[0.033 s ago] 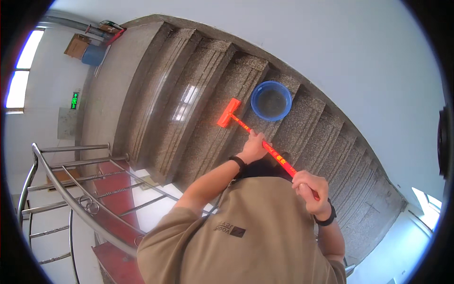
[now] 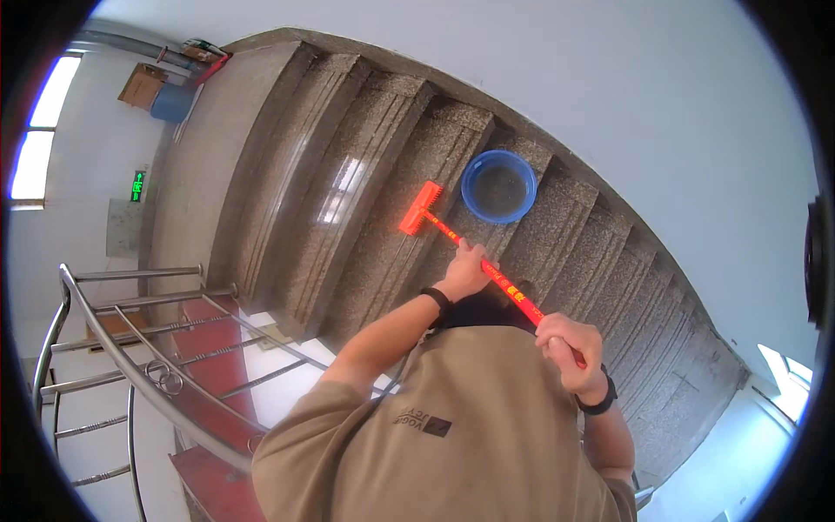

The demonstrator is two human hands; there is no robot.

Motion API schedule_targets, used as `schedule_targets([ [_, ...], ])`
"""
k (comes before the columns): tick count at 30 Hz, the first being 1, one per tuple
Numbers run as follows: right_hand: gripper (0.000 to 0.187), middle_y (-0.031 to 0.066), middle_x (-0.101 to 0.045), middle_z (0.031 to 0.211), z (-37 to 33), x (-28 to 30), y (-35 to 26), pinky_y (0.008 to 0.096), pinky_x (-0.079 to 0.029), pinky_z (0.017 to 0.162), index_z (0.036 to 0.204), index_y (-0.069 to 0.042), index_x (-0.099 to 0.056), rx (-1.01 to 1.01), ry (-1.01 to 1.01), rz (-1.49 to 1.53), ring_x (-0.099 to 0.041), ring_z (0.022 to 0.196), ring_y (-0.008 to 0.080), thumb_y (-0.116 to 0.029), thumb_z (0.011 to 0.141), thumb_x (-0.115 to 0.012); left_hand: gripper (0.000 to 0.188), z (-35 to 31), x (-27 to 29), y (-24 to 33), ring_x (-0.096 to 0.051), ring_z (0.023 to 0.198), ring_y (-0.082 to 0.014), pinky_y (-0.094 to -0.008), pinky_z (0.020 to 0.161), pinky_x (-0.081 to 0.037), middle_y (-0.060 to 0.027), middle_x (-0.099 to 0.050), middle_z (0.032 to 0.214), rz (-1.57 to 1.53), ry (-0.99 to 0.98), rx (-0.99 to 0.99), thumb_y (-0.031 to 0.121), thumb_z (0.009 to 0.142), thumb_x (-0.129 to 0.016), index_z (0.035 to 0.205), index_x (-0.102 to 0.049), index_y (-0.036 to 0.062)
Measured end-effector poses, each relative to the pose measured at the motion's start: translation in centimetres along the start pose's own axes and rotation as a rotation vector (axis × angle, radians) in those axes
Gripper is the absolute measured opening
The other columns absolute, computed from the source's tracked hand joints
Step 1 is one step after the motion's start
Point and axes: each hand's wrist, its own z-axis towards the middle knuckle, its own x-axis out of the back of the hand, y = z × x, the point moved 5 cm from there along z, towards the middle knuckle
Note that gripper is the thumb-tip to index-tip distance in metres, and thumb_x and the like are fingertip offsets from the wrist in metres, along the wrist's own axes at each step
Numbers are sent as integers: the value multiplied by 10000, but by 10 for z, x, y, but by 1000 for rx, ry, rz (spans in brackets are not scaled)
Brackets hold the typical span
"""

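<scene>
A long-handled scrub brush with a red handle point(image 2: 513, 294) runs slantwise across the stairs in front of me. Its orange-red head point(image 2: 421, 209) rests on a speckled stone step, bristles along its edge. My left hand point(image 2: 465, 270) wraps round the handle at its middle. Further back, my right hand point(image 2: 572, 350) is closed on the handle's end. To the right of the brush head, a round blue basin point(image 2: 499, 186) stands on a step, with greyish water in it.
Stone steps point(image 2: 374, 113) cross from upper left to lower right beside a pale wall point(image 2: 609, 87). A metal railing point(image 2: 130, 357) stands at the left. Far left, a cardboard box point(image 2: 142, 87) and a blue bucket point(image 2: 171, 103) sit on the landing.
</scene>
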Motion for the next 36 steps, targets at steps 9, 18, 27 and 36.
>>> schedule_targets([
  [9, 145, 64, -616, 852, 54, -43, 69, 272, -440, 608, 907, -1, -631, 10, -62, 4, -561, 653, 121, -47, 963, -507, 345, 62, 31, -110, -605, 1031, -512, -523, 881, -533, -373, -508, 1175, 102, 31, -48, 328, 841, -755, 1011, -567, 94],
  [18, 179, 106, -664, 893, 55, -7, 54, 250, -440, 595, 878, 37, -638, -74, 44, 36, -564, 638, 104, -8, 923, -471, 499, 82, 17, -76, -561, 1049, -565, -574, 875, -535, -373, -472, 1200, 218, -140, -42, 323, 763, -798, 1127, -604, 43],
  [27, 189, 138, -646, 785, 55, 41, -12, 254, -444, 547, 808, 53, -638, 35, 223, 15, -576, 559, 143, -72, 896, -526, 390, 79, 15, 31, -584, 1030, -499, -546, 849, -538, -292, -464, 1210, 195, -172, -84, 276, 779, -768, 1069, -587, 88],
  [36, 186, 120, -658, 845, 123, 6, 33, 242, -440, 615, 843, 48, -641, -66, 172, 11, -550, 609, 109, -36, 913, -490, 385, 150, 65, -36, -597, 994, -560, -575, 842, -539, -371, -495, 1239, 246, -189, -138, 296, 850, -693, 1137, -603, 55],
])
